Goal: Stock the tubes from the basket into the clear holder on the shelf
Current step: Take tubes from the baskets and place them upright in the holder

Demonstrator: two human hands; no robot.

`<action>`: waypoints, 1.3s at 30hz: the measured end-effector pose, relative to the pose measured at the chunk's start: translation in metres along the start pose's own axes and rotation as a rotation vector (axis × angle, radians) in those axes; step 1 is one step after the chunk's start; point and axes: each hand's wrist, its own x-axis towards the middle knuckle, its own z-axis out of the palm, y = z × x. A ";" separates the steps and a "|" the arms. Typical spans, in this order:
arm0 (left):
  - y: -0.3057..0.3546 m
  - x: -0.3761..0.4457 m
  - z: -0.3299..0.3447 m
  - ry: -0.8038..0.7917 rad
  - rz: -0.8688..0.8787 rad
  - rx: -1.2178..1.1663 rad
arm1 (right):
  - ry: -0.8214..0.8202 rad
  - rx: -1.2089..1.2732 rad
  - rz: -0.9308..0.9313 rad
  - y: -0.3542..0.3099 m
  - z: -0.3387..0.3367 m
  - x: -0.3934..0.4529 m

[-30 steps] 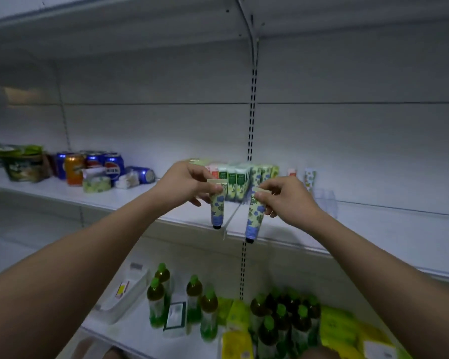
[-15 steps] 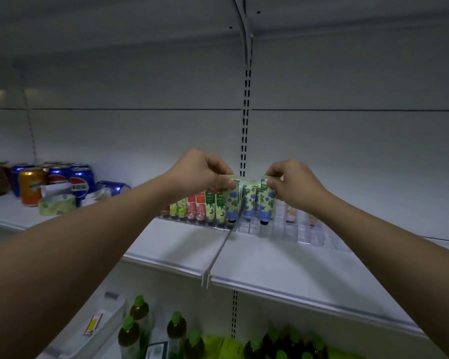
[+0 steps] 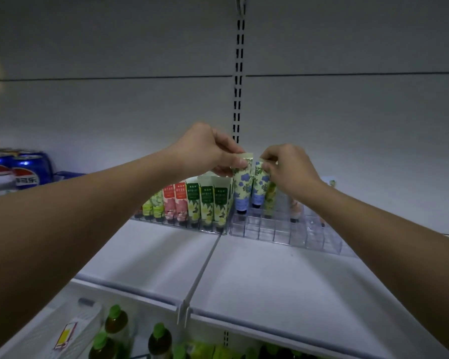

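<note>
My left hand (image 3: pixel 205 149) pinches the flat top of a blue-flowered tube (image 3: pixel 241 187), cap down. Beside it my right hand (image 3: pixel 288 167) pinches a second blue-flowered tube (image 3: pixel 259 186) the same way. Both tubes hang upright with their dark caps at the back left cells of the clear holder (image 3: pixel 283 231) on the shelf. A second clear holder (image 3: pixel 213 230) to the left is filled with green, pink and lime tubes (image 3: pixel 192 203). The basket is out of view.
Blue cola cans (image 3: pixel 24 167) stand at the far left of the shelf. A white divider rail (image 3: pixel 202 270) runs across the shelf (image 3: pixel 270 281) towards me. Below, green-capped bottles (image 3: pixel 117 322) stand on a lower shelf. A few tubes (image 3: pixel 270 198) stand deeper in the right holder.
Both hands have carried the two blue-flowered tubes up from the shelf's front edge and back to the clear holder. The view has moved closer to the shelf.
</note>
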 end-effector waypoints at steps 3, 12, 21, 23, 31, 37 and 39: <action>-0.004 0.003 0.004 -0.012 0.012 -0.017 | -0.052 -0.006 0.013 0.005 0.010 0.002; -0.006 -0.004 0.002 0.025 0.011 0.002 | -0.125 -0.065 0.014 0.005 0.018 -0.002; 0.020 -0.020 -0.003 0.133 0.026 0.149 | -0.237 -0.020 0.001 -0.022 -0.003 -0.055; 0.024 -0.022 0.000 0.135 0.033 0.224 | -0.341 0.007 -0.011 -0.023 -0.001 -0.076; 0.028 -0.011 0.014 0.054 0.020 0.424 | -0.670 0.043 -0.080 -0.012 0.014 -0.145; 0.025 0.010 0.025 0.122 0.037 0.541 | -0.628 0.026 -0.092 -0.013 0.015 -0.151; 0.021 0.015 0.031 0.131 0.036 0.584 | -0.633 0.036 -0.085 -0.011 0.015 -0.151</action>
